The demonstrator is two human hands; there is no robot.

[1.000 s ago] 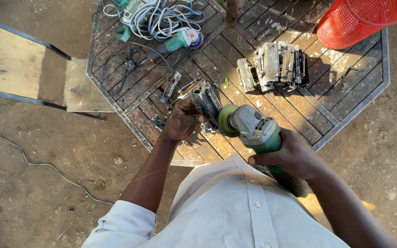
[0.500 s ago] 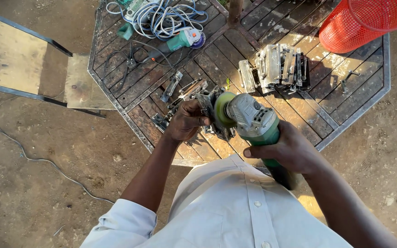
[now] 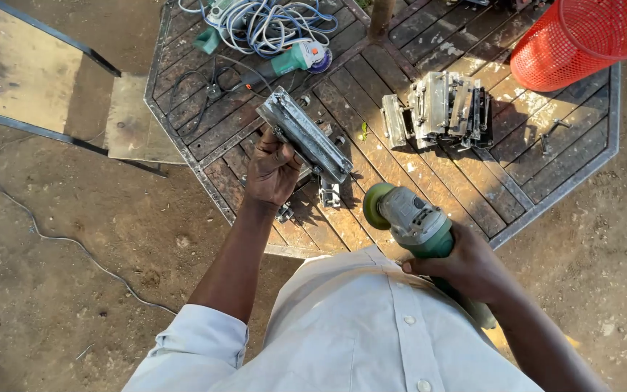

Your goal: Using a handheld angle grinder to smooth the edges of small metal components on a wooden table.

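My left hand (image 3: 270, 170) grips a long grey metal bracket (image 3: 305, 134) and holds it tilted above the wooden slat table (image 3: 473, 196). My right hand (image 3: 466, 265) is closed around the body of a green angle grinder (image 3: 411, 218), whose disc end points up and left, a little below and right of the bracket. The grinder and the bracket are apart. A small metal piece (image 3: 328, 194) lies on the table under the bracket.
A stack of similar metal brackets (image 3: 440, 109) lies on the table to the right. A red mesh basket (image 3: 582, 40) lies at the top right. Coiled white cable (image 3: 270, 22) and a second green grinder (image 3: 295, 59) sit at the back. A metal frame (image 3: 45, 80) stands to the left on dirt ground.
My left hand has lifted the metal bracket off the table and turned it up. The grinder has drawn back toward me, away from the bracket.
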